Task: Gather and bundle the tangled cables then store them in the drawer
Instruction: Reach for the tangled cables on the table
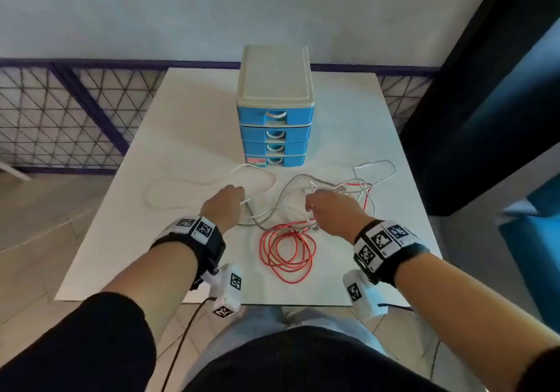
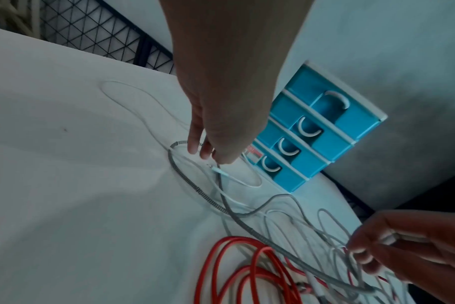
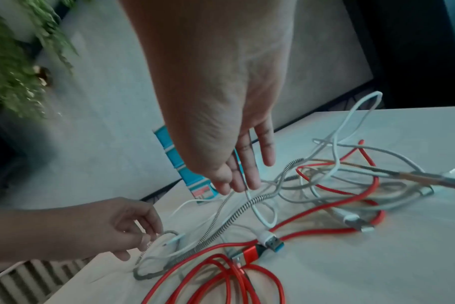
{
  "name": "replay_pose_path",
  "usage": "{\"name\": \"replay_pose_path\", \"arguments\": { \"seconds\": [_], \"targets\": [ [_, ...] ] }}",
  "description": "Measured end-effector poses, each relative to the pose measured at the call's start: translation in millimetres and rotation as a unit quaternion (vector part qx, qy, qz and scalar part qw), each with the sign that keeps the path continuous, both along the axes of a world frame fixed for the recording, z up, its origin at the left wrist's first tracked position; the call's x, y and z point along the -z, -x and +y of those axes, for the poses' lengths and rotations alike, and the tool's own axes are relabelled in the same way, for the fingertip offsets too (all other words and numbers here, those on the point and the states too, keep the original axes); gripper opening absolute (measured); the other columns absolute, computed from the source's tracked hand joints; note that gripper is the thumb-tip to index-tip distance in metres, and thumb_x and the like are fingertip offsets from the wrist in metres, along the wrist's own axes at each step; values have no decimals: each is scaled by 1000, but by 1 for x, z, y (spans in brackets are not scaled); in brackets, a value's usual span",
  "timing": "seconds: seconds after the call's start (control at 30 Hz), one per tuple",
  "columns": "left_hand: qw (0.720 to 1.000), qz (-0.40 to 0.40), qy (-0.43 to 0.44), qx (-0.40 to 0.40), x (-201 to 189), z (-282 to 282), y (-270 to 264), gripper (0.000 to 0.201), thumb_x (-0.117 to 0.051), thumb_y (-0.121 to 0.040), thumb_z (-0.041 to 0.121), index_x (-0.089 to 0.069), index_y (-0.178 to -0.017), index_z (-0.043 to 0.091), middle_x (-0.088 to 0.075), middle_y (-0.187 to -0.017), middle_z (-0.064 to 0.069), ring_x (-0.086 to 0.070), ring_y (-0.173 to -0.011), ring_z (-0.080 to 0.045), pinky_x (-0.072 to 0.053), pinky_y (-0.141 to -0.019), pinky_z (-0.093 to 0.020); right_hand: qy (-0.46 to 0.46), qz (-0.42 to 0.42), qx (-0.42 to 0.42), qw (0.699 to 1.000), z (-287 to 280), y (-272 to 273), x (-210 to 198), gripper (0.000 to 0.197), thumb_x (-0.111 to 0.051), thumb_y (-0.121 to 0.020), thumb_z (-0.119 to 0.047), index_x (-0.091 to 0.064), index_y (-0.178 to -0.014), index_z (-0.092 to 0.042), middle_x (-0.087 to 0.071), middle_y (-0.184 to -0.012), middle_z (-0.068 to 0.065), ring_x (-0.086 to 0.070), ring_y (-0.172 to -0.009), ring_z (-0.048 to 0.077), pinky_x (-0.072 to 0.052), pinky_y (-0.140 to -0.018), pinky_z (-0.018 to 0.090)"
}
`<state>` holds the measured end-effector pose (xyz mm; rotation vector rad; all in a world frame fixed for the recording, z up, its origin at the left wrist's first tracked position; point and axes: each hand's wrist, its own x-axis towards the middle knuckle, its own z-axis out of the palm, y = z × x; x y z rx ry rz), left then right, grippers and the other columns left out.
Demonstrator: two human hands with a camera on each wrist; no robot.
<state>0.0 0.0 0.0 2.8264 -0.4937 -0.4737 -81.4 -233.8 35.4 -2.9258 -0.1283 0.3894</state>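
Observation:
Several tangled cables lie on the white table (image 1: 136,240) in front of a blue drawer unit (image 1: 275,137) whose drawers are all closed. A coiled red cable (image 1: 286,258) lies nearest me; a braided grey cable (image 1: 283,193) and thin white cables (image 1: 257,172) cross behind it. My left hand (image 1: 241,201) pinches the plug end of a white cable (image 2: 217,170) between thumb and fingers. My right hand (image 1: 309,204) hovers over the middle of the tangle, and a white cable (image 3: 249,197) runs up between its fingers, which hold it lightly. A blue-tipped USB plug (image 3: 271,242) rests beside the red plug (image 3: 249,253).
A dark wire-mesh railing (image 1: 60,119) runs behind and to the left of the table. A dark panel (image 1: 469,119) and a blue seat (image 1: 533,234) stand on the right, with a green plant (image 3: 16,67) above. The drawer unit stands at the table's far middle.

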Motion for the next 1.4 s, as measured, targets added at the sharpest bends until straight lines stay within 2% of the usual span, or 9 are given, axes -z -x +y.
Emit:
{"name": "replay_pose_path", "arguments": {
  "seconds": [0.23, 0.37, 0.63, 0.77, 0.93, 1.03, 1.17, 1.3, 1.4],
  "targets": [
    [1000, -7, -3, 1, 22, -2, -14, 18, -48, -91, 18, -55, -104, 10, -54, -106, -11, -55, -97, -31, -45, -75, -40, -127, -21, 94, 987, -10, -1, 9, 35, -45, -88, 4, -65, -108, -16, -56, -117, 2, -59, -100, 21, -47, -82, 29],
    [989, 0, 144, -41, 27, 0, -22, 11, -58, -88, 15, -64, -96, 10, -64, -95, -7, -60, -90, -27, -45, -73, -33, -148, -22, 114, 982, -22, 3, 17, 35, -48, -88, 3, -67, -108, -18, -53, -113, 1, -54, -96, 16, -44, -87, 24],
    [806, 85, 551, -199, -45, 5, -32, 19, -58, -92, 15, -69, -79, 23, -65, -68, 6, -57, -68, -12, -50, -70, -23, -161, 11, 137, 977, -21, -5, 15, 24, -50, -90, -13, -70, -98, -23, -63, -92, -5, -61, -83, 15, -47, -75, 23],
    [813, 73, 542, -198, -60, 9, -37, 8, -62, -90, 16, -70, -90, 18, -64, -74, 0, -58, -68, -8, -52, -68, -20, -191, 37, 165, 967, -16, -11, 17, 13, -68, -82, -21, -69, -94, -26, -56, -75, -13, -54, -76, 9, -40, -66, 20],
    [811, 33, 550, -195, -62, 0, -31, 16, -58, -91, 16, -58, -75, 17, -59, -79, 4, -58, -73, -2, -56, -72, -21, -268, 32, 197, 942, -13, -22, 14, 12, -65, -85, -12, -64, -91, -21, -70, -77, -5, -66, -70, 7, -45, -60, 17],
    [772, 27, 603, -200, -67, -10, -28, 18, -55, -92, 20, -52, -74, 16, -65, -94, 9, -63, -84, 6, -56, -86, -27, -373, 36, 227, 899, -10, -25, 5, 11, -59, -88, -4, -58, -90, -15, -72, -81, 3, -72, -65, 15, -55, -66, 28],
    [735, 33, 654, -174, -77, -25, -27, 22, -52, -90, 11, -39, -72, 15, -70, -107, -10, -68, -103, -16, -54, -91, -32, -536, 52, 312, 783, -5, -27, -12, 11, -51, -92, 4, -52, -94, -7, -66, -86, 17, -73, -63, 24, -59, -56, 29],
    [784, 9, 610, -118, -77, -39, -24, 18, -42, -94, 9, -35, -79, 16, -69, -92, -6, -70, -88, -18, -57, -80, -32, -625, 36, 352, 696, -2, -30, -22, 9, -51, -94, 1, -55, -93, -7, -65, -88, 14, -72, -64, 16, -59, -60, 25],
    [844, 3, 532, -75, -63, -49, -19, 9, -33, -101, 20, -37, -96, 14, -49, -78, 2, -54, -71, -13, -56, -76, -36, -666, 32, 359, 653, -5, -34, -24, 13, -47, -97, -1, -57, -93, -8, -63, -87, 12, -69, -60, 12, -58, -61, 25]
  ]
}}
